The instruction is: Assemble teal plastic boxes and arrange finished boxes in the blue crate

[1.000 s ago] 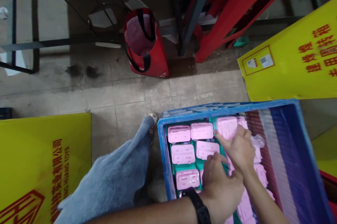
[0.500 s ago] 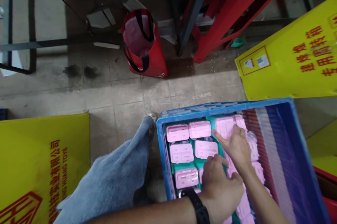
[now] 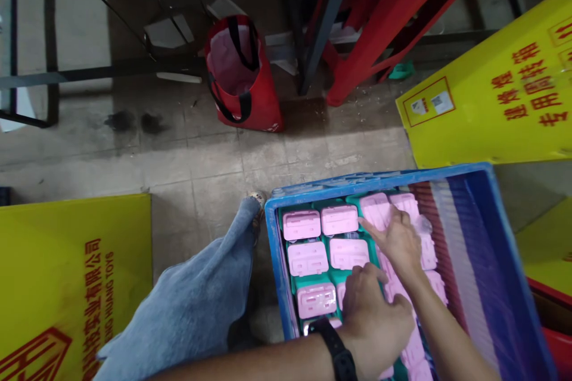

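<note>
— Nearest item?
— Left hand point(image 3: 373, 321), black strap point(image 3: 336, 348) at the wrist. Fingers curl down onto the pink blocks point(image 3: 308, 259); whether it grips one cannot be told.
— Right hand point(image 3: 399, 244)?
— Just beyond, laid flat, fingers spread, grasping nothing. It touches smooth moulded rectangles, rowed over green plastic in a blue crate point(image 3: 273, 238).
— Hidden?
— The arms cover the near rows, and the picture edge cuts off the crate. Farther off: a red bag point(image 3: 250, 101) and a glossy yellow board point(image 3: 491, 107).
</note>
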`<state>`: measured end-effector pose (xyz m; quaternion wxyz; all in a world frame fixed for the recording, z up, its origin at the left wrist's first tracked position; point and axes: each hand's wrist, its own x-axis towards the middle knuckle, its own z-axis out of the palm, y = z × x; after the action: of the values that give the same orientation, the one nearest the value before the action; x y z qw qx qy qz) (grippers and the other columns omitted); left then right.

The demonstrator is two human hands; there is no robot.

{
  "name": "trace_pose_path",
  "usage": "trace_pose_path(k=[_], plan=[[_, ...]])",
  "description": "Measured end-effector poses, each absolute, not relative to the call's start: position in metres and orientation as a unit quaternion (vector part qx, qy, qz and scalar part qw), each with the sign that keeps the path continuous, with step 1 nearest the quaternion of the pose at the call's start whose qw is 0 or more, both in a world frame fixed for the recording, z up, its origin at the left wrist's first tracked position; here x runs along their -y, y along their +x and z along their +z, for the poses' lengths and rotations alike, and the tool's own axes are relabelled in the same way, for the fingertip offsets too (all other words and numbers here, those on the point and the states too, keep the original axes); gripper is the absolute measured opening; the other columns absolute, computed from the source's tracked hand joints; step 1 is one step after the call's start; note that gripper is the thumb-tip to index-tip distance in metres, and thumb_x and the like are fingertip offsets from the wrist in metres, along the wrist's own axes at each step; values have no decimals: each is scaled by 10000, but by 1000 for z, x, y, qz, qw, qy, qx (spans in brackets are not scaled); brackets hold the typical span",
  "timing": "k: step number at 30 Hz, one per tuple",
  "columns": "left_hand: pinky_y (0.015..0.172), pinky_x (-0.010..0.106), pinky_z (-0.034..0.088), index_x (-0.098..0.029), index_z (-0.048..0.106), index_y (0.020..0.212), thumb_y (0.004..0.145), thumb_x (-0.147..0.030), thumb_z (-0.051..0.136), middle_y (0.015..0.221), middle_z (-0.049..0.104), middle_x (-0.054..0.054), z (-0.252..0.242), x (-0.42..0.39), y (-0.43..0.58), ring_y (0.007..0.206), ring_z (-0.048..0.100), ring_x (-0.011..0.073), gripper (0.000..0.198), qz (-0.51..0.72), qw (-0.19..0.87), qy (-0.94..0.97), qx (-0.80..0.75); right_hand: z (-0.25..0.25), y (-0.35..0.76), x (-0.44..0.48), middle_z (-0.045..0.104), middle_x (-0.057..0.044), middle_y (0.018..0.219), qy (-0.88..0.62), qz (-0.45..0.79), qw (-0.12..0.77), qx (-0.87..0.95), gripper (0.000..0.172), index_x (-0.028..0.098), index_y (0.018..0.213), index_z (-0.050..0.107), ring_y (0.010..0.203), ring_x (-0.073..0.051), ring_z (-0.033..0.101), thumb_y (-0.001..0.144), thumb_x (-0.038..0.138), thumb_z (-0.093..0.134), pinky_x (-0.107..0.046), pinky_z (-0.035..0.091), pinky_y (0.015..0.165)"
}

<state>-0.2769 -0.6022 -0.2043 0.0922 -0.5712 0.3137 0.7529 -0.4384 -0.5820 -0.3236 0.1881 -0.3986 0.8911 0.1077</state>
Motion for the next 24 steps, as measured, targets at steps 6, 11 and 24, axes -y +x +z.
trace_pose_path(k=[6, 11, 24], plan=[[990, 387, 475, -218, 616, 976, 719, -150, 665, 1194, 648, 78, -203, 601, -275, 1183, 592, 300, 269, 758, 89, -571, -303, -329, -429, 575, 548, -315, 1402, -374, 114, 194, -900, 851, 42, 1446, 480, 1171, -506, 617, 927, 711, 395, -686, 489, 931], [976, 404, 476, -183, 646, 1045, 750, -143, 645, 1229, 660, 117, -201, 601, -273, 1163, 609, 312, 298, 758, 108, -555, -326, -327, -421, 556, 526, -300, 1434, -377, 70, 167, -908, 825, 46, 1489, 451, 1223, -515, 553, 950, 664, 364, -712, 453, 966], [896, 354, 492, -216, 628, 950, 716, -153, 688, 1056, 683, 57, -200, 586, -271, 1104, 610, 287, 250, 750, 83, -566, -332, -346, -436, 555, 643, -170, 1172, -461, -53, 169, -870, 479, 137, 1270, 624, 1094, -344, 611, 891, 419, 546, -487, 504, 984]])
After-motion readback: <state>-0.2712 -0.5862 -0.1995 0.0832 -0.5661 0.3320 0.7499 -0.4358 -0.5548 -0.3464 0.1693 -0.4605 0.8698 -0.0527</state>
